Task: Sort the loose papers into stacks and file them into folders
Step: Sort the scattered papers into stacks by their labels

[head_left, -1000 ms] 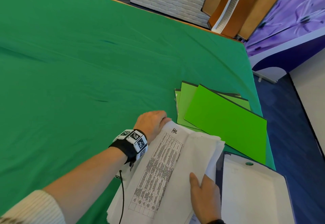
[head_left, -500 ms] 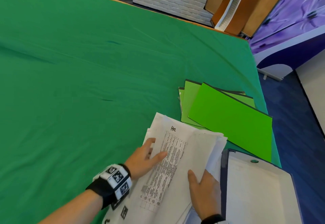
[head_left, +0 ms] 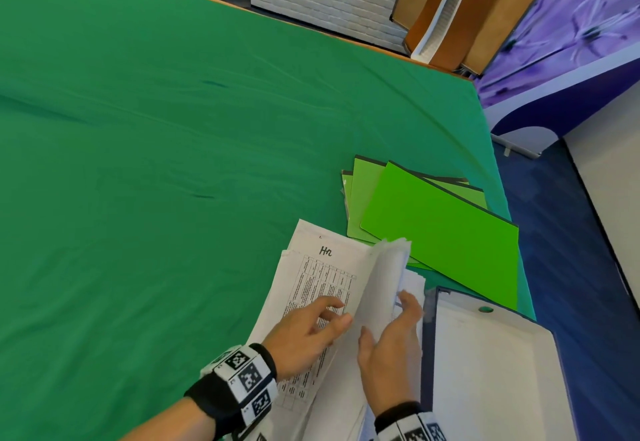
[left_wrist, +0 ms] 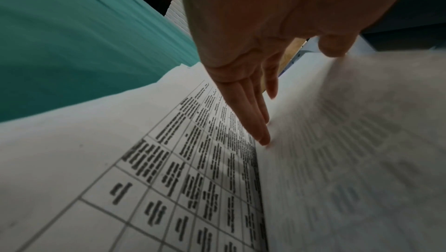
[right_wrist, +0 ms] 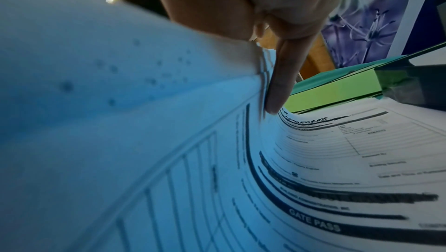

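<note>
A: Progress? The paper pile [head_left: 332, 288] lies unsorted near the surface's [head_left: 138, 163] right edge, toward the near corner; no separate stacks are visible, so sorting appears barely begun

B: And filing? The green folders [head_left: 440, 226] lie closed in a fan just beyond the pile, their near edge under its far corner; 3 or more overlap. An open box file [head_left: 491, 371] sits just right of the pile, showing only its white inside. Nothing appears filed yet

A: Left hand [head_left: 304, 333]? Fingers [left_wrist: 253, 115] straight and flat, pressing the printed table on the top sheet; it grips nothing

B: Right hand [head_left: 391, 347]? It lifts a sheaf of sheets [head_left: 384, 281] by their right edge, curling them up and leftward, thumb on 1 side, fingers on the other; the right wrist view shows a fingertip [right_wrist: 275, 101] at the sheet edges, with a "GATE PASS" form [right_wrist: 362, 151] exposed beneath

A: Remaining? Judged from this: separate the pile by type, then load the folders
</note>
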Available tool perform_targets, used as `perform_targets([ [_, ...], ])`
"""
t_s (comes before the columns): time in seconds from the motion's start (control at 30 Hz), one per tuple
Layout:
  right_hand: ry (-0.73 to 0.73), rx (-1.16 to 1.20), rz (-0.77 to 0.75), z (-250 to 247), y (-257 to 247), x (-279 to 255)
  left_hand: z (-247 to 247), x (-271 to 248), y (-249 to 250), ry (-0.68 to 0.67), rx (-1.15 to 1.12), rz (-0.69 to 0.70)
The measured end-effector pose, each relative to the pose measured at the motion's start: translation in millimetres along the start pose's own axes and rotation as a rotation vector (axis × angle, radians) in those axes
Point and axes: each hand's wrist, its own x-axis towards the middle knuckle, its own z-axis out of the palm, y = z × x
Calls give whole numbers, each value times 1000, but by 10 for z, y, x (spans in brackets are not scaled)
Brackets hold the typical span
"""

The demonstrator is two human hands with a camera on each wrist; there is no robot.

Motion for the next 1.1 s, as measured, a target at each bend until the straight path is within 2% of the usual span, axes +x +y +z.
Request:
perform_targets([
  [0.07, 18, -51, -60, 23, 6, 7, -5, 17, -18, 7, 9, 1],
  [0.17, -34, -163, -107, 64, 62, 21, 5, 36, -12, 19, 4, 8],
  [0.23, -31, -160, -117, 80, 77, 31, 19, 43, -15, 14, 20, 25],
  [0.37, -81, -41, 39, 68, 39, 54, 36, 85, -38, -55, 186, 60],
  [0.47, -73, -150, 61, 42, 28, 68, -27, 126, -27, -135, 335, 83],
  [0.53, -63, -200, 77, 39, 50, 91, -112, 211, -45, -40, 450, 46],
  [0.6, -72, -222, 105, 43, 81, 114, -238, 330, -49, 195, 555, -92],
  [0.67, -78, -214, 122, 54, 96, 118, -358, 430, -51, 345, 562, -242],
  [0.9, -95, -175, 49, 111, 90, 130, -433, 528, -102, 449, 580, -392],
  [1.03, -109, -176, 74, 121, 42, 153, -492, 524, -166, 406, 583, -377],
  [1.1, -108, -142, 83, 151, 15, 153, -526, 492, -152, 354, 538, -308],
])
